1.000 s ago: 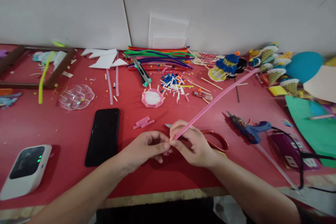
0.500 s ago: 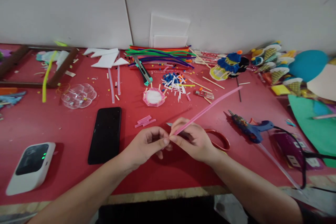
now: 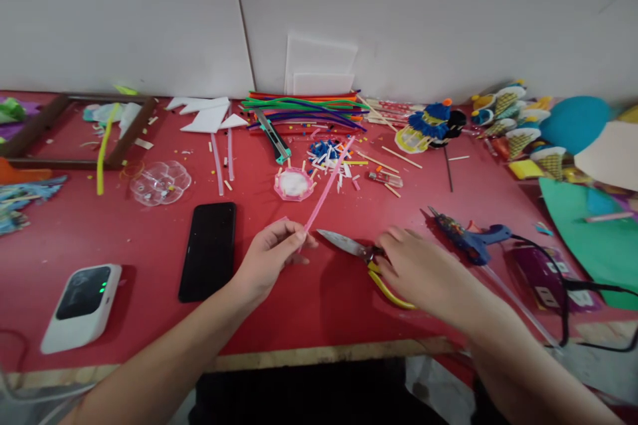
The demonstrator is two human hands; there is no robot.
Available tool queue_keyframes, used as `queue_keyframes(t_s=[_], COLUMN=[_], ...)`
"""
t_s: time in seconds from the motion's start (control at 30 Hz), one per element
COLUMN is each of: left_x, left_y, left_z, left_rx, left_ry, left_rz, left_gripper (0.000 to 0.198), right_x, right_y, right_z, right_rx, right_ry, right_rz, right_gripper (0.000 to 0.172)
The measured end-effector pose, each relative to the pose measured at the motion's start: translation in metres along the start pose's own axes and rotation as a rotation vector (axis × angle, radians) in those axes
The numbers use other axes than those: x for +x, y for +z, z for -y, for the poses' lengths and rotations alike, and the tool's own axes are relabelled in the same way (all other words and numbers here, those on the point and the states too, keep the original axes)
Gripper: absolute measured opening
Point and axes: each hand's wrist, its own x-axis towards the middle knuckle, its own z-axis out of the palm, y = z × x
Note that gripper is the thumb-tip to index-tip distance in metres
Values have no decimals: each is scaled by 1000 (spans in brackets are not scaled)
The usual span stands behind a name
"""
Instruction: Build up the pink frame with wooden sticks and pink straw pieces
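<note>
My left hand pinches the lower end of a long pink strip between thumb and fingers. The strip slants up and to the right, over the table. My right hand is closed over the handles of a pair of scissors. Their blades point left towards my left hand, and a yellow handle loop shows below my palm; the other loop is hidden. Short pink pieces lie partly hidden behind my left hand. Beyond them sits a pink-edged ring with a white middle and small sticks.
A black phone and a white device lie at left. A blue glue gun with a cable rests at right. At the back are a utility knife, coloured pipe cleaners, cut scraps and a brown frame.
My right hand has let go of the pink strip and moved right and down onto the scissors. My left hand keeps the strip, which now stands more steeply.
</note>
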Motion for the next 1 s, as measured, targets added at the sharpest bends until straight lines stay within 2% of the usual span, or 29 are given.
queue_keyframes(t_s=[0.03,0.1,0.23,0.33,0.43,0.53,0.57,0.67,0.73,0.87,1.0], left_x=[0,-1,-2,-2,-3,-4,-4,-4,-4,-4,-5], left_y=[0,0,1,3,3,3,3,4,5,6,6], left_z=[0,0,1,2,1,1,1,2,3,4,4], left_rx=[-8,-25,-25,-27,-50,-54,-48,-14,-1,-17,-17], left_ry=[6,14,48,69,78,72,69,65,60,55,33], left_rz=[2,12,7,-17,-32,-31,-30,-38,-38,-9,5], left_gripper=[29,27,25,24,24,24,25,25,24,23,28], right_x=[-7,-20,-36,-41,-41,-40,-40,-42,-44,-45,-42], right_y=[5,16,29,29,27,24,22,13,5,-2,3], right_z=[-5,-14,-22,-19,-13,-11,-10,-5,2,16,20], right_rx=[-72,-132,-43,49,67,166,239,541,732,908,894], right_ry=[-22,-55,-125,9,190,251,248,202,175,140,138], right_rz=[23,30,-56,-31,97,177,185,210,261,379,386], right_gripper=[14,25,41,31,14,5,8,36,48,54,52])
